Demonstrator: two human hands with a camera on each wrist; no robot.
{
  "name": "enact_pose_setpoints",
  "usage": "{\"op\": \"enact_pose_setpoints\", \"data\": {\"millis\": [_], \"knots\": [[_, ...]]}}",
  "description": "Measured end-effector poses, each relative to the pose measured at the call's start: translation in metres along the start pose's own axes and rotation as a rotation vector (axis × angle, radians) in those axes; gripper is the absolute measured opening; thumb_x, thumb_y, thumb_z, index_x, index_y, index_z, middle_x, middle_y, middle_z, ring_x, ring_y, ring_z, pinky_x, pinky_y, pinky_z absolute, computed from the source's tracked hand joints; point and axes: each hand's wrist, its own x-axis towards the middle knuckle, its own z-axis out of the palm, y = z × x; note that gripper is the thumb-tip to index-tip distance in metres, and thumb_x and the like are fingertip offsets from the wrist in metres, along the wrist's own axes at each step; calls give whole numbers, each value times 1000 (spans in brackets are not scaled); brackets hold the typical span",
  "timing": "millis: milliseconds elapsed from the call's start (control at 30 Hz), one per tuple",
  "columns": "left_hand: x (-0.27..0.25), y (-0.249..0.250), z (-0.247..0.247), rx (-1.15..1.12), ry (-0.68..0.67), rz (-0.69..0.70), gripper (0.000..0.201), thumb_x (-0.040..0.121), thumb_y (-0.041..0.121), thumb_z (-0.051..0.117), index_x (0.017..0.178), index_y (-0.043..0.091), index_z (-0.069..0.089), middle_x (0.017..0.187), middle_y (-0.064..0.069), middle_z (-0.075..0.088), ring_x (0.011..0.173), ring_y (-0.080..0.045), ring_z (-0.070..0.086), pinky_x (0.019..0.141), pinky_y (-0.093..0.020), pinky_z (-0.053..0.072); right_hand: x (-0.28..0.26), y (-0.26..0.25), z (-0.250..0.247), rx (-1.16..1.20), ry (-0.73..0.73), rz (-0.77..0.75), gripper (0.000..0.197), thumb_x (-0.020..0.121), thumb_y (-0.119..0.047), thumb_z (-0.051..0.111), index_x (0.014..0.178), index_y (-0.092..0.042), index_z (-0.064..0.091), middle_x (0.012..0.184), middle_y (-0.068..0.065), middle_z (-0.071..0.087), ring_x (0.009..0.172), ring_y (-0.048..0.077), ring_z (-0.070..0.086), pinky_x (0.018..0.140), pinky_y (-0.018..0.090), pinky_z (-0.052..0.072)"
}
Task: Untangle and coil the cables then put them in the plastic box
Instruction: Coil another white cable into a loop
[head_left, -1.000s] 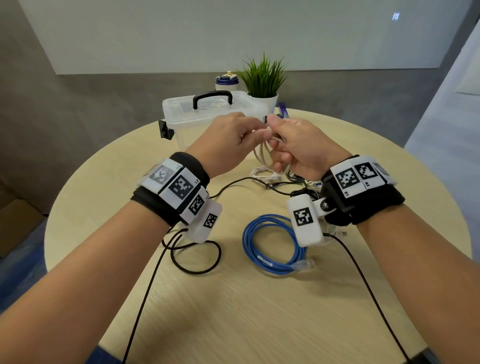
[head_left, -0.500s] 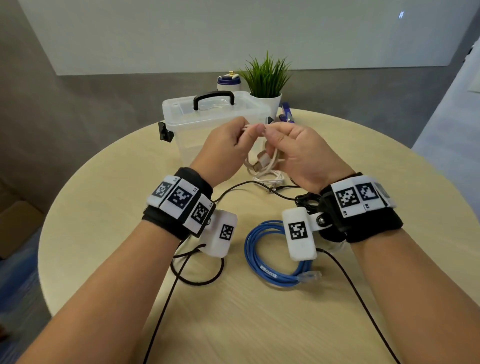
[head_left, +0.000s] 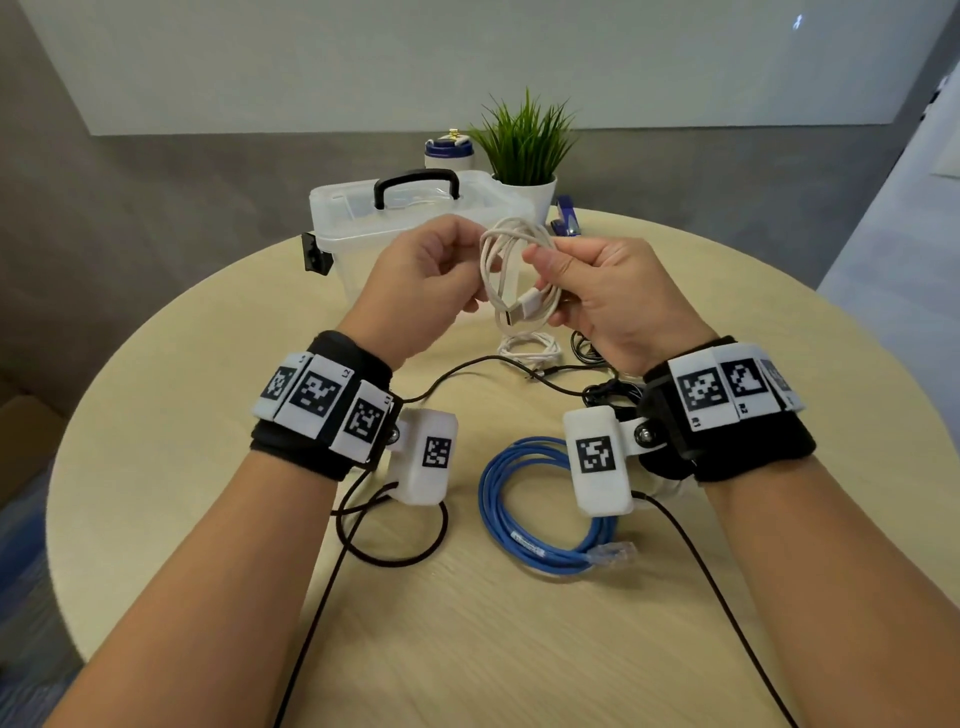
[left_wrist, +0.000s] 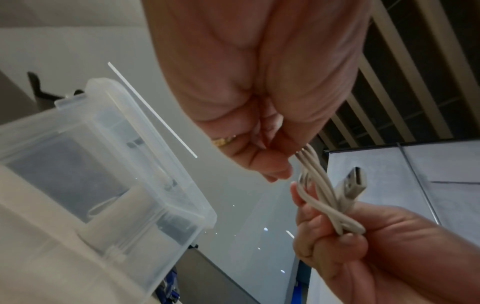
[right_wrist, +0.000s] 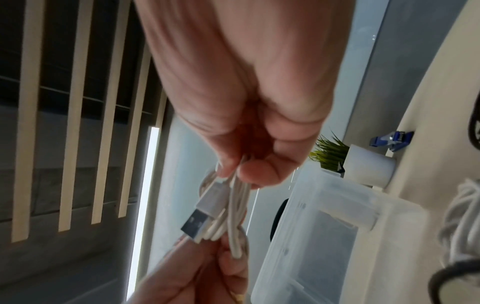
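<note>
Both hands hold one white cable (head_left: 511, 275) up over the table (head_left: 156, 415), in front of the box (head_left: 358, 223). Half a second ago they met fingertip to fingertip; now they have drawn apart, and the cable shows between them as a loose coil with its USB plug (head_left: 524, 306) hanging at the bottom. The left hand (head_left: 421, 283) pinches the strands on one side, the right hand (head_left: 602, 291) grips the other. A blue cable (head_left: 524, 530), black cables (head_left: 395, 545) and another white one (head_left: 530, 348) lie below as before.
</note>
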Motion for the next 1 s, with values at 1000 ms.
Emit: {"op": "enact_pose_setpoints", "data": {"millis": [1000], "knots": [[-7,6,-12,-320,234,-191,24,90,2,58,72,11,46,70,-10,63,51,-11,61,44,-16,43,-10,1,20,79,-181,136,14,93,-10,55,92,-9,69,64,0,58,58,18,63,48,22,46]]}}
